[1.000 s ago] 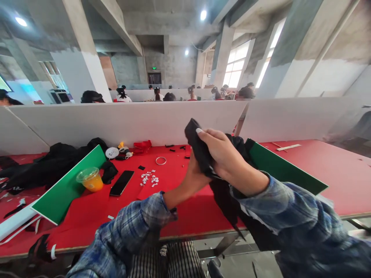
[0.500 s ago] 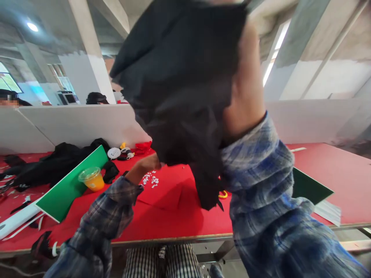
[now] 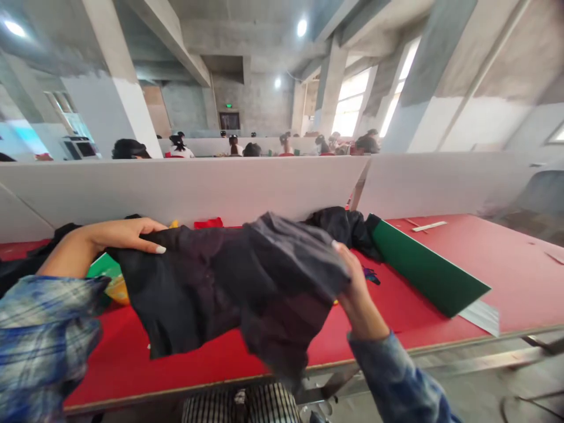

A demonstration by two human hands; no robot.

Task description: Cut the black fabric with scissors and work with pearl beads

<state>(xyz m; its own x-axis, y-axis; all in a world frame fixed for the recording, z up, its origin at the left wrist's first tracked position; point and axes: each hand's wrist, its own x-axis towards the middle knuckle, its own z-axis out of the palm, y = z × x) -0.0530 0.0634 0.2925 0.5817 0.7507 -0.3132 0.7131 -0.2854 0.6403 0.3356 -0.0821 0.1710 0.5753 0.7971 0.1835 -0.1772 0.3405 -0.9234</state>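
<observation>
Black, crumpled woven cloth (image 3: 229,282) spread wide above the red felt-covered table (image 3: 506,264), held up between both hands and hanging slack past the near table edge at its lowest fold. Hides most of the middle of the tabletop; only a sliver of yellow-orange plastic cup (image 3: 118,289) peeking out beside the cloth's left edge, with a scrap of green board (image 3: 102,265) just above it. Behind the cloth, at its upper right, a second dark bundle of fabric (image 3: 343,226), partly covered, outline hard to separate from the held piece. Small coloured bits just right of the right wrist, too small to identify.

Right half of the table open and bare-looking up to a flat green rectangular board (image 3: 423,264) lying at a slant, with pale sheets (image 3: 482,317) sticking out beneath its near corner. White partition wall (image 3: 220,185) closing off the far edge. Near edge cut off by the plaid sleeves.

Left hand (image 3: 118,235) raised at the cloth's upper left corner, palm down, fingers stretched along the top edge and pinching it. Right hand (image 3: 356,288) at the cloth's right side, wrist bent upward, fingers curled into the fabric and gripping it, fingertips mostly buried in the folds.
</observation>
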